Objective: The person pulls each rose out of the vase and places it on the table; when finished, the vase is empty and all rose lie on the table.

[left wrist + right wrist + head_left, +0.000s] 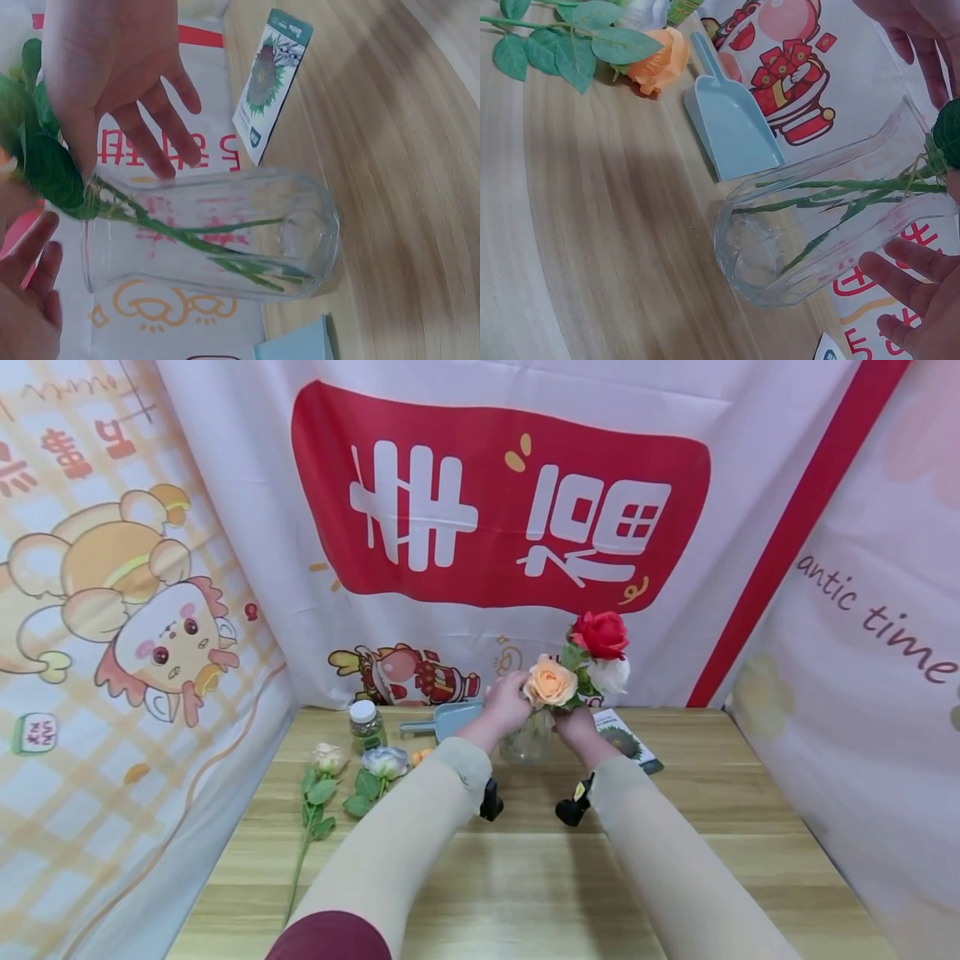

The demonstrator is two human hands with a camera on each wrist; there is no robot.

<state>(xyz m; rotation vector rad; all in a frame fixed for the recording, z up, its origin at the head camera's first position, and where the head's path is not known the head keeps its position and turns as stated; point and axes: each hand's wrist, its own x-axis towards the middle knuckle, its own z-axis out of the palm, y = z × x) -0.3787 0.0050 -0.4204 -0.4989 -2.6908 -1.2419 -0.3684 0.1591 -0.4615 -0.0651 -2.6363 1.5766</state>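
Here's the left hand (508, 700), fingers loose beside the peach rose (552, 681), and the right hand (576, 727), fingers spread near the leaves, neither appearing to grip, with the red rose (600, 635) and white flower (611, 675) to the right over the clear vase (754, 247) on the far tabletop (487, 893). Inside, green stems (187, 238) cross at a slant, so the smart play looks gentle: nudge stems rather than petals, and spare the rim sideways pressure. Mind those flanks, too: blue scoop (453, 718) left, printed packet (626, 742) right!
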